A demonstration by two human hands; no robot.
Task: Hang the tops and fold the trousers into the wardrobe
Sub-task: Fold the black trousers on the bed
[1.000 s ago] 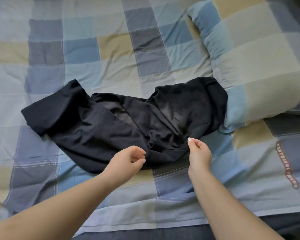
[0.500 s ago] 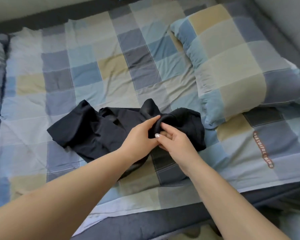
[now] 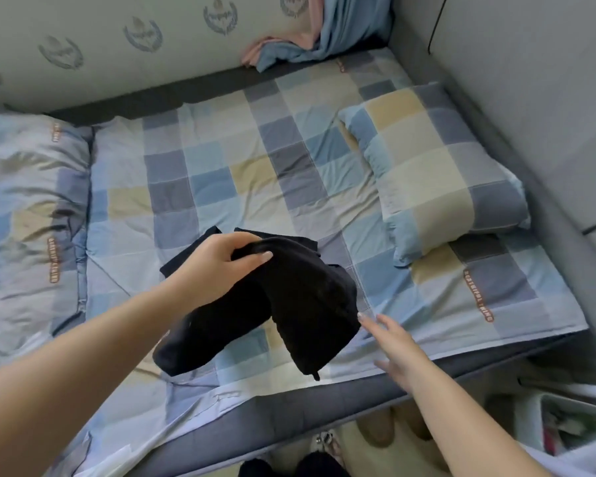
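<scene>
We find the left hand (image 3: 221,261) at frame centre, its fingers and thumb curled over the top fold of a black, soft-knit garment (image 3: 289,304) — trousers or a top, we cannot tell which. The garment hangs draped over that grip in two lobes: one falls toward the lower left of the frame, the other toward lower centre, ending in a small dangling tip. Its long axis therefore runs from the gripped fold downward toward the near edge of the bed. Most of it is lifted clear of the checked blue, grey and beige bedsheet (image 3: 289,149); a small flat part behind the left hand appears to lie on the sheet.

The right hand (image 3: 393,346) is at lower right of centre, fingers spread and straight, holding nothing — its fingertips sit just beside the right edge of the hanging lobe; contact is not confirmed. It is the nearer hand to the free end, and in our judgement is placed to catch it.

The cloth looks limp, matte and creased, not yet folded square. A matching checked pillow (image 3: 444,173) lies at right.
</scene>
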